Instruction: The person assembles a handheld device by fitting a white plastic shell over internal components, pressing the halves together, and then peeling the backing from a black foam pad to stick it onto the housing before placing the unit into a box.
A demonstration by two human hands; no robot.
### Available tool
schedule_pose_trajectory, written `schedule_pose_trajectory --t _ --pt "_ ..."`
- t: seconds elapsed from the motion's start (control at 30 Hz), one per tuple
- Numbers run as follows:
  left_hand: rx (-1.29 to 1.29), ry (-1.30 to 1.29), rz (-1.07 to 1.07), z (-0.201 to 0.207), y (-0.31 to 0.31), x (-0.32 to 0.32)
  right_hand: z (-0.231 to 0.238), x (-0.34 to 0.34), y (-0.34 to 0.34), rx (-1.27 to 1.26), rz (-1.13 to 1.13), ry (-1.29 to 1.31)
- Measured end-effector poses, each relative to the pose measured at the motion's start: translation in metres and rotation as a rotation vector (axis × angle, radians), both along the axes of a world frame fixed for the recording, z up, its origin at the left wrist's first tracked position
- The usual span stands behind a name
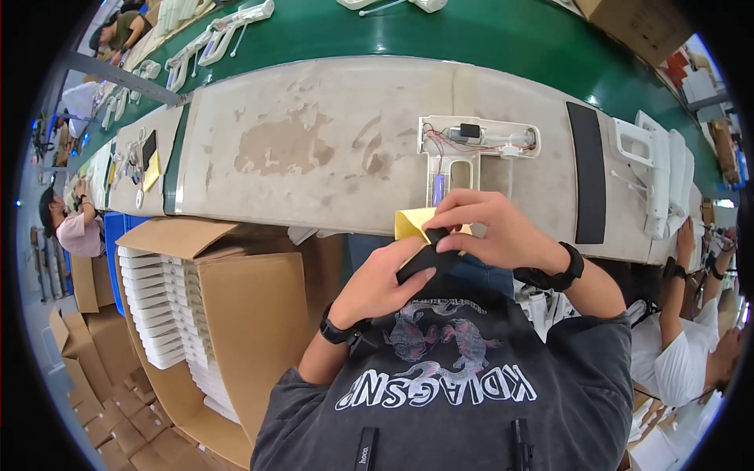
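Single head-worn fisheye view, looking steeply down, close over the hands point(463, 243); workbench point(314, 141) curving beyond

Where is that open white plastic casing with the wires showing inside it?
In the head view, the open white casing lies on the worn beige bench top, right of centre, just beyond the person's right hand and left of a black strip.

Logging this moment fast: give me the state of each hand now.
Left hand: closed, gripping the lower end of a black strip.
Right hand: closed, pinching the strip's upper end against a yellow backing sheet.
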State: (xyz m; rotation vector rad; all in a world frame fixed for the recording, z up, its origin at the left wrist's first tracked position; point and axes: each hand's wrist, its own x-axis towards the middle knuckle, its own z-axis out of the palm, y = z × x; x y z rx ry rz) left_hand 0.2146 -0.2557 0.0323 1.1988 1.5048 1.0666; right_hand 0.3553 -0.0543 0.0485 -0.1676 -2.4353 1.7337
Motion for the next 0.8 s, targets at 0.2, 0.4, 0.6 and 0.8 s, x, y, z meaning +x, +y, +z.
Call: schedule_pose_trajectory --t 0.2,0.4,0.6,0.8 --pt "-0.010 -0.438 0.265 0.013 -0.030 -0.035 -0.018 -0.012 0.043 0.423 -0.221 0.075" --pt "0.141 -0.630 0.659 -0.018 0.023 -0.102 -0.052 -0.016 0.040 0.675 0.119 0.110" --pt "-0.091 1.168 0.780 -0.041 0.066 -0.094 -0.051 -0.015 0.036 0.735 0.136 0.059" --pt "0.196 0.545 0.470 -0.005 0.092 -0.058 -0.048 0.023 0.072 0.705 -0.140 0.193"
